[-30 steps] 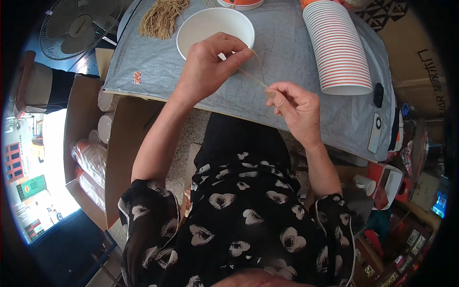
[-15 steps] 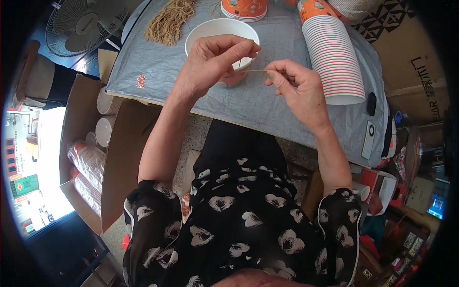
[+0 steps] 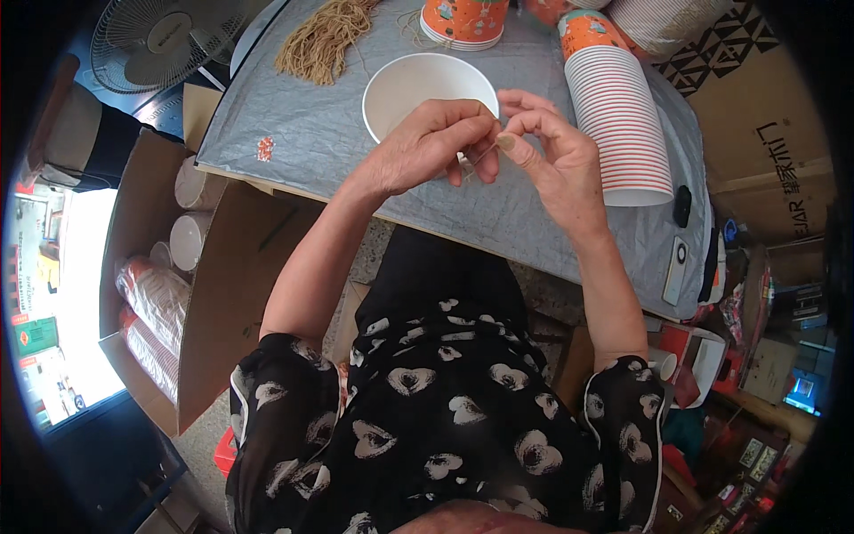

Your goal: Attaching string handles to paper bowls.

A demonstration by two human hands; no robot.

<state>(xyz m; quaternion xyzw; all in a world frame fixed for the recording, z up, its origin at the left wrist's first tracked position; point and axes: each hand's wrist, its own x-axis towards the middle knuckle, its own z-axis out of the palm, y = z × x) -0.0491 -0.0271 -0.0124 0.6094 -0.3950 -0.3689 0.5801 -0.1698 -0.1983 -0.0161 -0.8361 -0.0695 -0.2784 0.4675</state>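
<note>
My left hand (image 3: 436, 147) is closed in a pinch over the near rim of a white paper bucket (image 3: 391, 98). Close by on its right, my right hand (image 3: 560, 160) pinches with thumb and forefinger, its other fingers lifted. A thin, pale string (image 3: 488, 149) runs between the fingertips of both hands, which nearly meet. Part of the bucket's near side is hidden behind my left hand. Beyond the bucket, to the left, a bundle of tan strings (image 3: 325, 40) lies on the grey-covered table (image 3: 285, 116).
A long stack of nested paper buckets (image 3: 618, 125) lies to the right, with orange printed buckets (image 3: 463, 22) at the back. A phone (image 3: 676, 270) and a small black object (image 3: 682, 206) are near the right edge. Left stands a cardboard box (image 3: 236, 285) of wrapped buckets, near a fan (image 3: 169, 40).
My left hand has moved right and slightly down toward my right hand, so the stretch of string between them is shorter. The view has shifted slightly.
</note>
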